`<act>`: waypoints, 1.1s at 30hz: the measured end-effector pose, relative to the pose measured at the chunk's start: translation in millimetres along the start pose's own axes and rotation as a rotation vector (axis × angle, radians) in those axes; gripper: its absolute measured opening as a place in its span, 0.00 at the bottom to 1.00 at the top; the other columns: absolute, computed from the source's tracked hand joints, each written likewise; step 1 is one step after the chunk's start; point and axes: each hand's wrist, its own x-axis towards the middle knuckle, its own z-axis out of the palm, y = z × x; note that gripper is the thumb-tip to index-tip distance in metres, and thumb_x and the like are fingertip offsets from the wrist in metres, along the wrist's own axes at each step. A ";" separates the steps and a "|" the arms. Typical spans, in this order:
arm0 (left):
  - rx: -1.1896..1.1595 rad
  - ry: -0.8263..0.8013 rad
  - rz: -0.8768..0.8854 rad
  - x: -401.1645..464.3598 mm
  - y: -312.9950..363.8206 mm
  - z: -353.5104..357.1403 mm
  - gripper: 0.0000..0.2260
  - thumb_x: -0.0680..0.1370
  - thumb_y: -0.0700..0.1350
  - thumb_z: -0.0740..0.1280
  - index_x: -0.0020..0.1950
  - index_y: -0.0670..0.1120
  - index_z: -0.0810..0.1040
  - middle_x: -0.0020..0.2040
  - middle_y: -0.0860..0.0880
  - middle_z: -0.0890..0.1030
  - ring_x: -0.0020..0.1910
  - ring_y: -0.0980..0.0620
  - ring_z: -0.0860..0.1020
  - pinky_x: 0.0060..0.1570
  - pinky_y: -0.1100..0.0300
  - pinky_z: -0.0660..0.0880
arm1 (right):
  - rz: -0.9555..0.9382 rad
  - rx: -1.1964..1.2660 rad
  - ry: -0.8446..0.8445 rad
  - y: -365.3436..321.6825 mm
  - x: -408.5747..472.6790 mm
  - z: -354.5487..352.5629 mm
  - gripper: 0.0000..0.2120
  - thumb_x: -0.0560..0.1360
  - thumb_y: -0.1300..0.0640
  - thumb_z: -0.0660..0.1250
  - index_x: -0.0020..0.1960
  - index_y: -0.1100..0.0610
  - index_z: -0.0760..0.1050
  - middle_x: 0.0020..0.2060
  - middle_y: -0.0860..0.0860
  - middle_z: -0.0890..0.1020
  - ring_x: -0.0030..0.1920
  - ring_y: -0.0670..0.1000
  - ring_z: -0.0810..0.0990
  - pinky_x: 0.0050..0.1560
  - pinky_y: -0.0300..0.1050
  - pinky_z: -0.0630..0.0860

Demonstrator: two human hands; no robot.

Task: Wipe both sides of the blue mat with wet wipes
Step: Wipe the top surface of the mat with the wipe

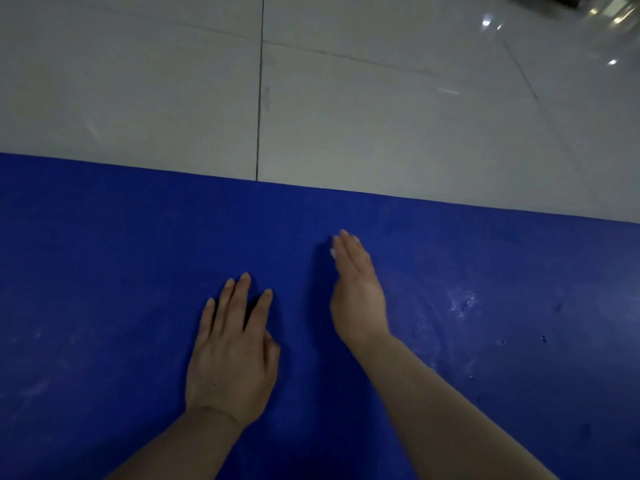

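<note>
Blue mat (104, 289) lies flat on the tiled floor (381, 116), its far edge straight. Left hand (232, 355) presses flat on it, fingers straight. Right hand (358, 289) stands on edge, fingers extended over a barely visible white wipe (332, 252).

The large blue foam-like mat (138, 271) across the lower half of the frame looks matt and finely textured, with pale scuffs toward the lower left. At its right side a wet-looking patch (462, 303) shines with small white glints, and a few dark specks or pits sit at the right edge. The pale grey tiled floor (381, 116) in the upper half is smooth and glossy, split by thin dark grout lines, and it mirrors bright lights at the upper right corner.
</note>
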 end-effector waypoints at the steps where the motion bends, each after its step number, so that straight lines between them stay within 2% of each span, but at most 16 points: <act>1: 0.004 -0.003 -0.002 0.3 -0.5 -0.5 0.25 0.76 0.49 0.51 0.70 0.44 0.72 0.74 0.40 0.66 0.73 0.43 0.62 0.71 0.47 0.54 | -0.082 0.006 -0.044 -8.0 11.5 2.7 0.33 0.74 0.76 0.55 0.76 0.59 0.54 0.76 0.50 0.52 0.76 0.48 0.47 0.74 0.39 0.40; 3: -0.011 -0.013 -0.003 0.3 -1.5 -1.6 0.25 0.76 0.49 0.51 0.70 0.44 0.72 0.74 0.41 0.65 0.74 0.44 0.61 0.72 0.49 0.52 | -0.228 -0.035 -0.105 -3.8 27.3 3.8 0.34 0.70 0.78 0.56 0.74 0.61 0.59 0.75 0.53 0.57 0.76 0.53 0.52 0.74 0.43 0.43; 5: -0.037 -0.019 -0.008 0.8 -1.7 -2.6 0.25 0.76 0.49 0.51 0.70 0.44 0.72 0.74 0.41 0.65 0.74 0.44 0.61 0.72 0.50 0.51 | -0.229 -0.056 -0.071 23.0 35.0 -5.5 0.36 0.65 0.81 0.58 0.71 0.64 0.65 0.73 0.57 0.63 0.74 0.58 0.60 0.74 0.49 0.52; 7: -0.039 -0.023 -0.010 1.2 -1.1 -2.7 0.25 0.76 0.49 0.51 0.69 0.44 0.72 0.74 0.41 0.66 0.73 0.44 0.61 0.72 0.49 0.51 | 0.001 -0.074 0.015 58.1 41.4 -24.4 0.36 0.66 0.81 0.56 0.72 0.63 0.64 0.74 0.55 0.62 0.74 0.58 0.59 0.74 0.50 0.56; 9: -0.042 -0.031 -0.009 1.8 -0.8 -3.1 0.25 0.76 0.49 0.51 0.69 0.44 0.73 0.74 0.41 0.66 0.73 0.45 0.62 0.71 0.49 0.52 | 0.300 -0.103 0.067 81.7 48.8 -41.7 0.33 0.71 0.77 0.55 0.74 0.62 0.60 0.76 0.52 0.56 0.76 0.55 0.54 0.74 0.48 0.55; 11: -0.035 -0.030 -0.007 1.8 -1.1 -2.5 0.24 0.76 0.48 0.51 0.69 0.44 0.73 0.74 0.41 0.66 0.73 0.45 0.62 0.71 0.49 0.52 | 0.403 -0.131 0.070 73.6 56.0 -42.1 0.32 0.74 0.74 0.54 0.76 0.62 0.53 0.77 0.53 0.52 0.76 0.53 0.49 0.75 0.46 0.51; 13: -0.036 -0.035 -0.009 2.0 -1.0 -3.3 0.24 0.75 0.49 0.52 0.69 0.44 0.73 0.74 0.41 0.66 0.73 0.45 0.62 0.72 0.50 0.51 | 0.264 -0.135 0.004 41.7 64.9 -27.7 0.33 0.75 0.73 0.53 0.77 0.60 0.48 0.77 0.53 0.49 0.77 0.51 0.47 0.75 0.42 0.46; 16: -0.035 -0.051 -0.016 3.0 -1.8 -4.4 0.25 0.74 0.49 0.53 0.68 0.45 0.74 0.74 0.42 0.66 0.73 0.45 0.62 0.72 0.51 0.50 | -0.115 -0.090 -0.113 -4.7 77.2 -4.8 0.36 0.74 0.74 0.54 0.77 0.57 0.46 0.77 0.50 0.48 0.76 0.48 0.46 0.74 0.37 0.41; 17: -0.036 -0.054 -0.015 3.0 -2.3 -4.6 0.25 0.74 0.49 0.53 0.68 0.45 0.74 0.74 0.42 0.66 0.73 0.46 0.62 0.72 0.51 0.50 | -0.187 -0.133 -0.142 -7.2 83.0 -5.7 0.36 0.74 0.74 0.54 0.77 0.57 0.46 0.77 0.50 0.47 0.76 0.48 0.46 0.73 0.36 0.40; 19: -0.046 -0.049 -0.013 3.3 -2.7 -4.7 0.24 0.74 0.49 0.53 0.69 0.46 0.73 0.74 0.42 0.66 0.73 0.46 0.61 0.72 0.51 0.50 | -0.177 -0.209 -0.148 12.5 95.8 -19.2 0.34 0.75 0.73 0.55 0.77 0.59 0.47 0.77 0.52 0.48 0.76 0.49 0.47 0.73 0.36 0.41; 23: -0.052 -0.046 -0.015 3.7 -2.1 -3.7 0.24 0.75 0.48 0.52 0.69 0.45 0.73 0.74 0.42 0.66 0.74 0.46 0.61 0.71 0.50 0.52 | 0.250 -0.154 -0.031 79.8 96.9 -54.6 0.34 0.74 0.75 0.53 0.77 0.57 0.54 0.77 0.49 0.55 0.75 0.49 0.55 0.73 0.43 0.55; 25: -0.046 -0.046 -0.017 3.4 -1.7 -3.2 0.24 0.75 0.48 0.52 0.69 0.45 0.73 0.74 0.42 0.65 0.74 0.46 0.61 0.71 0.50 0.52 | 0.340 -0.144 0.017 80.0 94.6 -54.4 0.34 0.73 0.75 0.53 0.77 0.56 0.54 0.77 0.49 0.55 0.75 0.49 0.54 0.73 0.43 0.55; 27: -0.042 -0.051 -0.016 3.5 -1.7 -3.3 0.24 0.75 0.48 0.52 0.69 0.45 0.73 0.74 0.42 0.65 0.74 0.46 0.61 0.71 0.50 0.52 | 0.220 -0.139 -0.033 55.8 93.7 -41.4 0.34 0.74 0.74 0.53 0.77 0.57 0.51 0.77 0.50 0.52 0.76 0.49 0.51 0.74 0.40 0.50; 29: -0.046 -0.056 -0.015 3.8 -2.7 -3.8 0.24 0.74 0.48 0.53 0.68 0.46 0.74 0.74 0.42 0.66 0.73 0.46 0.62 0.71 0.51 0.51 | -0.007 -0.152 -0.118 24.6 87.8 -23.4 0.34 0.75 0.73 0.53 0.77 0.59 0.46 0.77 0.50 0.47 0.76 0.48 0.47 0.74 0.39 0.46; 31: -0.048 -0.049 -0.012 4.1 -2.5 -4.2 0.24 0.75 0.48 0.52 0.68 0.45 0.74 0.74 0.42 0.66 0.73 0.46 0.62 0.72 0.51 0.51 | -0.192 -0.165 -0.131 19.0 80.2 -12.3 0.36 0.72 0.77 0.54 0.77 0.60 0.50 0.77 0.51 0.50 0.77 0.50 0.48 0.75 0.39 0.44; 33: -0.053 -0.036 -0.014 3.9 -1.9 -4.9 0.24 0.75 0.48 0.52 0.69 0.45 0.74 0.74 0.42 0.66 0.73 0.45 0.62 0.72 0.50 0.52 | -0.129 -0.135 -0.081 44.9 77.9 -22.4 0.37 0.69 0.79 0.54 0.75 0.59 0.57 0.76 0.51 0.54 0.76 0.52 0.51 0.75 0.42 0.47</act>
